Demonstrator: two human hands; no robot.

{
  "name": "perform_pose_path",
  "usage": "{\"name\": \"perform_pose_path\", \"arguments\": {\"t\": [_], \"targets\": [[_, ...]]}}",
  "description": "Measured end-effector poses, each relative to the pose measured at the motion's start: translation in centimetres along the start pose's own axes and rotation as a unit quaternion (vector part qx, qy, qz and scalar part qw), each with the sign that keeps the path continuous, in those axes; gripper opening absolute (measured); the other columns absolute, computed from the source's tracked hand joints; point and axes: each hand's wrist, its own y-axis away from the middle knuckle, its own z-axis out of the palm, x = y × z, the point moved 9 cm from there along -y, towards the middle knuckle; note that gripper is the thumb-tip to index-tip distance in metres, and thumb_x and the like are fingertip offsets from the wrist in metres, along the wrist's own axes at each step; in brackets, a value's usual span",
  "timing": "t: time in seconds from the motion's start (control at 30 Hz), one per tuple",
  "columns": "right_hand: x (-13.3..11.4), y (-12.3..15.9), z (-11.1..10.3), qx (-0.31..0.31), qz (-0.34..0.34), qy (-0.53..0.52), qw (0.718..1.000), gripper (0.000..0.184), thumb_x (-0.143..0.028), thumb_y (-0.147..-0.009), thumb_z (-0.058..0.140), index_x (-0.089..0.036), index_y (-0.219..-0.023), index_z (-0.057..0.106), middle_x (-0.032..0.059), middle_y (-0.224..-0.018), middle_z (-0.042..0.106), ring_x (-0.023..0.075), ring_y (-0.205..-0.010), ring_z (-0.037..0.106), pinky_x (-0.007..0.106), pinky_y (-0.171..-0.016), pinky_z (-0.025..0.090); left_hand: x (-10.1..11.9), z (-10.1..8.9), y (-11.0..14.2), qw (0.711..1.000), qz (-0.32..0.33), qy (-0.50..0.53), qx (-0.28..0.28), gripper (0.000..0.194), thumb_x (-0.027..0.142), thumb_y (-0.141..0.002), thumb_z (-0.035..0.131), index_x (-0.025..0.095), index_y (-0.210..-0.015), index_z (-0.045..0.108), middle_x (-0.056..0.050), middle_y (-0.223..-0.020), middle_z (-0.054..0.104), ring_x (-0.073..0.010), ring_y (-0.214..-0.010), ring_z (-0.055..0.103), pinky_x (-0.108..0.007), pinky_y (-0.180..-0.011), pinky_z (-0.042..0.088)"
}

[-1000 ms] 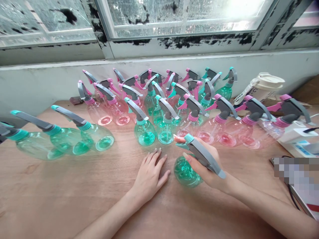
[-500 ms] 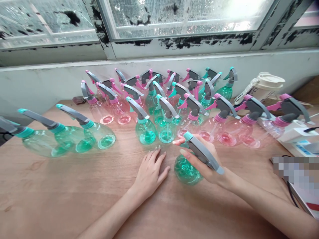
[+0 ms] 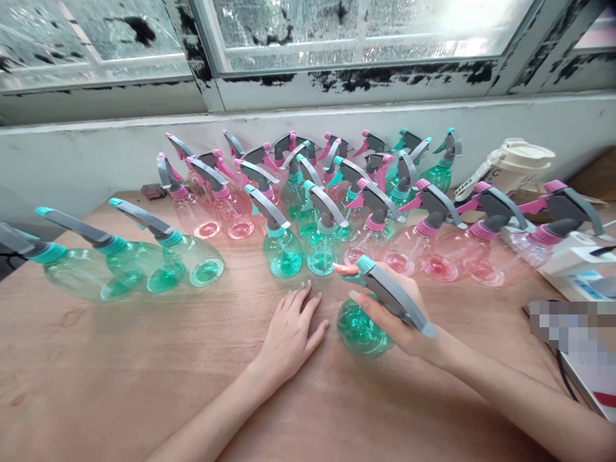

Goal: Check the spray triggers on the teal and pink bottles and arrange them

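Note:
My right hand [image 3: 397, 308] is wrapped round the neck of a green spray bottle [image 3: 362, 328] with a grey and teal trigger head. The head hides part of my palm, and the index finger reaches forward by the trigger. To its left, my left hand [image 3: 293, 327] lies flat on the wooden table [image 3: 120, 378], fingers stretched out and holding nothing. Just beyond my fingertips stand two green spray bottles, the left one [image 3: 283, 253] and the right one [image 3: 323, 250]. A pink spray bottle [image 3: 368, 240] stands behind my right hand.
Several green spray bottles [image 3: 192, 262] stand at the left. More pink and green ones crowd the back, below a window [image 3: 356, 38]. A pink row runs right toward a cream lidded cup [image 3: 517, 167]. White devices [image 3: 572, 260] and a pixelated flat item [image 3: 570, 340] lie at the right edge.
Almost nothing differs. The whole view has shifted very slightly, while both hands and the held spray bottle keep their places.

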Motion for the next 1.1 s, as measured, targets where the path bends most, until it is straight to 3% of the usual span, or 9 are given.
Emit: {"name": "perform_pose_path", "arguments": {"t": [0.2,0.67,0.87,1.1], "targets": [[0.7,0.4,-0.1,0.015,0.016,-0.006,1.000,0.031,-0.030,-0.092,0.057,-0.026,-0.122,0.057,0.0023,-0.082,0.064,0.0207,-0.074,0.066,0.038,-0.080,0.057,0.0,-0.1,0.0,1.000,0.005,-0.001,0.005,0.039,0.037,-0.095,0.054,0.014,-0.127,0.055,-0.018,-0.139,0.052,-0.0326,-0.126,0.050,-0.052,-0.103,0.045],[1.2,0.5,0.0,0.016,0.029,-0.028,0.999,0.012,-0.033,-0.092,0.057,-0.025,-0.100,0.062,0.0031,-0.080,0.063,0.0215,-0.080,0.066,0.040,-0.081,0.059,0.0,-0.2,0.0,1.000,0.000,0.012,0.013,0.039,0.037,-0.095,0.053,0.016,-0.127,0.056,-0.017,-0.138,0.053,-0.0322,-0.127,0.050,-0.051,-0.103,0.046],[1.3,0.5,0.1,0.009,0.035,-0.049,0.998,0.014,-0.026,-0.091,0.057,-0.025,-0.105,0.060,0.0041,-0.092,0.065,0.0200,-0.084,0.066,0.037,-0.080,0.058,0.0,-0.1,0.0,1.000,0.002,0.002,0.010,0.039,0.037,-0.094,0.055,0.016,-0.127,0.056,-0.017,-0.138,0.053,-0.0327,-0.126,0.051,-0.051,-0.102,0.046],[1.2,0.5,0.2,0.001,0.033,-0.051,0.998,0.032,-0.026,-0.092,0.057,-0.027,-0.123,0.057,0.0043,-0.093,0.066,0.0191,-0.078,0.067,0.037,-0.077,0.058,0.0,-0.3,0.0,1.000,0.003,0.013,0.016,0.039,0.037,-0.094,0.054,0.017,-0.128,0.055,-0.016,-0.138,0.053,-0.0321,-0.126,0.051,-0.051,-0.103,0.045]]}}
